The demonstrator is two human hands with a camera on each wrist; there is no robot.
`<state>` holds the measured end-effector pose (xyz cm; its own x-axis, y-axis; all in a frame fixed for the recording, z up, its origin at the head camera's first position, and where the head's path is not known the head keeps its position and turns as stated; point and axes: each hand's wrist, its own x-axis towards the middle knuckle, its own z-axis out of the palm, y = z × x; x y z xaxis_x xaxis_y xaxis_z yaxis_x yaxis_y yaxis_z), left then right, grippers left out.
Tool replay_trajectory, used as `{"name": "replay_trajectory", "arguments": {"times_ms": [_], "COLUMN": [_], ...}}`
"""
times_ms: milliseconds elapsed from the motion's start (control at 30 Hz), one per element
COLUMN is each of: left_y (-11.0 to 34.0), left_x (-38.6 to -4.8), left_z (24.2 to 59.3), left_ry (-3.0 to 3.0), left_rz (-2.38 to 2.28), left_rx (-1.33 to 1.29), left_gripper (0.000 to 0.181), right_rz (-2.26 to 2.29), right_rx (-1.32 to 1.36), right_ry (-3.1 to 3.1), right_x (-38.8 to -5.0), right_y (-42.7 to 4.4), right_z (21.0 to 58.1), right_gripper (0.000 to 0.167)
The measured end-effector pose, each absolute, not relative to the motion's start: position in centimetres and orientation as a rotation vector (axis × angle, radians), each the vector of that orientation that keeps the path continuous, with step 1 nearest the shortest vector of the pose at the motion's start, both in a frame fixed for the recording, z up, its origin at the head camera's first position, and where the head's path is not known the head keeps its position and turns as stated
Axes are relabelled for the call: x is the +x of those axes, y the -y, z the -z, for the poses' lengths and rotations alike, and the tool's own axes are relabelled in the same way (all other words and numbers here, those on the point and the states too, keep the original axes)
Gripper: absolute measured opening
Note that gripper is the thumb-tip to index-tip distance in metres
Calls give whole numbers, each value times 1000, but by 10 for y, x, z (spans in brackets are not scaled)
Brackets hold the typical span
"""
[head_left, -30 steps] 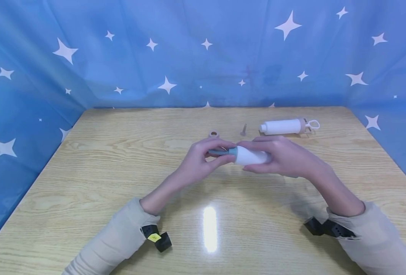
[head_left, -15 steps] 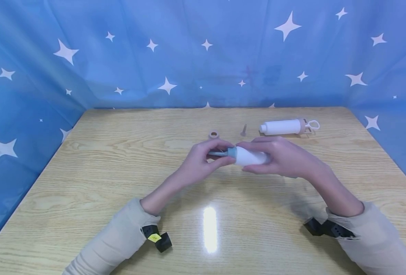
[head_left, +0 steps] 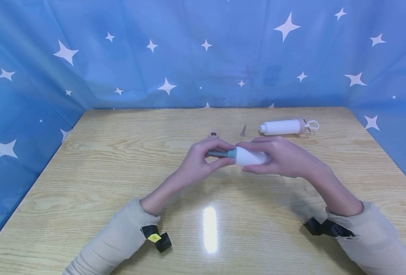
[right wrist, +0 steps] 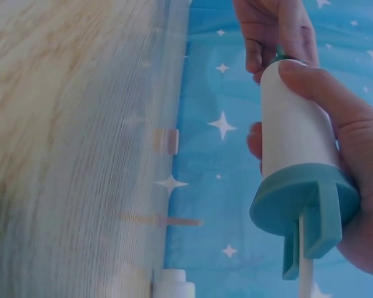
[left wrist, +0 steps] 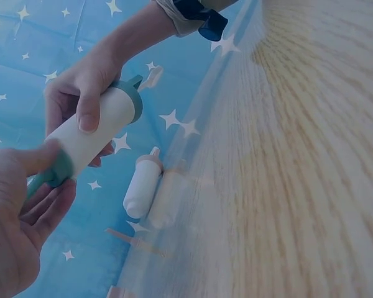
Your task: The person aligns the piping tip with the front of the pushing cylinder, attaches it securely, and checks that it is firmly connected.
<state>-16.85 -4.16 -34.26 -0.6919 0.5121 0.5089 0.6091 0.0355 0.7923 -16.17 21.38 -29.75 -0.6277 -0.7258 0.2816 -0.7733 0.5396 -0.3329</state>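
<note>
Your step looks like working the teal collar point(head_left: 232, 153) at the nozzle end of the white tube point(head_left: 249, 156); whether you're tightening or loosening, can't tell from this. Tube is up between your two hands, over the middle-far part of the table point(head_left: 175, 214).

Grip: left hand point(head_left: 197, 160) pinches the collar, thumb one side, fingers the other. Right hand point(head_left: 289, 156) is wrapped round the barrel, thumb along it. Neither is free.

Next move, my read: keep the right as the anchor, turn the collar with the left, hold both on one line. Off-axis load could cross the thread, if it is threaded.

Orientation: long axis runs roughly left-right across you. Teal nozzle point(head_left: 218, 154) points to your left; teal flange point(right wrist: 298, 198) and white rod point(right wrist: 306, 273) are at the right-hand end. Exact tilt: can't tell.

Beyond your hands: second white tube point(head_left: 281, 127) on its side, small pinkish nozzle point(head_left: 243, 130), pinkish ring point(head_left: 213, 134). None touched.
</note>
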Motion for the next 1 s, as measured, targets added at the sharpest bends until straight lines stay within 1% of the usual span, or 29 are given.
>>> {"name": "replay_trajectory", "arguments": {"times_ms": [133, 233, 500, 1000], "left_y": [42, 42, 42, 42], "left_x": [-168, -168, -168, -169], "left_z": [343, 342, 342, 342], "left_ry": [2166, 2180, 2312, 2250], "left_rz": [1774, 1787, 1945, 1760], "left_rx": [-1187, -1161, -1091, -1162], "left_gripper": [21, 19, 24, 28], "right_rz": [-667, -662, -662, -636], "right_rx": [1311, 1314, 1289, 1280], "right_ry": [2655, 2657, 2676, 2673], "right_x": [-162, -162, -161, -162], "right_y": [-213, -212, -212, -213], "right_z": [297, 296, 296, 298], "right_gripper": [48, 48, 47, 49]}}
